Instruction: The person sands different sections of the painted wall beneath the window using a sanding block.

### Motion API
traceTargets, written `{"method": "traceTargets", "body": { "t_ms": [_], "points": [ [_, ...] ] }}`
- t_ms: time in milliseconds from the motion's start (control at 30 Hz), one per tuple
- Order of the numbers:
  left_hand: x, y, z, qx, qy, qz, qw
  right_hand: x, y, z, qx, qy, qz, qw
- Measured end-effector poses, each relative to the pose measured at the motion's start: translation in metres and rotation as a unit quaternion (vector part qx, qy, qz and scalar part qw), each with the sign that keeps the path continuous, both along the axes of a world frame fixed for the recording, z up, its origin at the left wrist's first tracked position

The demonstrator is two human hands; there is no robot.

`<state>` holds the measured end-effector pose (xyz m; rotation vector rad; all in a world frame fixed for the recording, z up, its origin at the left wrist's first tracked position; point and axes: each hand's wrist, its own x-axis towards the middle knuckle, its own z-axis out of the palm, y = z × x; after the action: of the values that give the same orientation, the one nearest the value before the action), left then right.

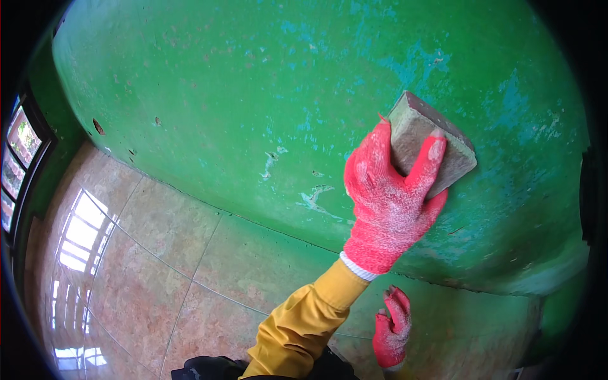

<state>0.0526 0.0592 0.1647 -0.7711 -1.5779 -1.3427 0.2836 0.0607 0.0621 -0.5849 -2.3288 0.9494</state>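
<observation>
My left hand point(392, 199), in a dusty red knit glove with a white cuff, grips a dusty grey-brown rectangular block point(418, 135). Its fingers spread over the block's back. The block's far side is against a green painted wall point(213, 95), and the face touching the wall is hidden. Blue paint patches point(413, 66) and pale chipped spots show around it. Lower down, my right hand point(393, 327) wears a matching glove with bare fingertips. Its fingers are apart and slightly curled, with nothing visible in them.
Glossy brownish floor tiles point(142, 266) meet the wall's foot along a dark joint. At the far left stands a dark-framed window point(21, 156), whose light reflects off the tiles. Small holes point(98, 126) pit the wall. A dark object point(588, 194) borders the right edge.
</observation>
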Motion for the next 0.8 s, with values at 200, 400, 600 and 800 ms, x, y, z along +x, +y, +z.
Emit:
{"method": "traceTargets", "body": {
  "t_ms": [200,400,600,800],
  "points": [
    [0.009,-0.003,-0.136,-0.015,-0.055,0.008,0.998,-0.006,-0.006,0.006,0.002,0.020,0.014,1.000],
    [-0.017,-0.025,-0.110,0.094,-0.246,0.097,0.960,0.018,-0.004,0.009,-0.053,0.032,-0.038,0.997],
    [0.036,0.029,-0.068,-0.006,-0.007,-0.026,1.000,0.006,-0.006,0.010,-0.033,0.021,-0.017,0.999],
    [-0.013,-0.028,-0.097,-0.004,-0.194,0.127,0.973,-0.008,-0.015,0.013,-0.045,0.050,0.017,0.998]
  ]
}}
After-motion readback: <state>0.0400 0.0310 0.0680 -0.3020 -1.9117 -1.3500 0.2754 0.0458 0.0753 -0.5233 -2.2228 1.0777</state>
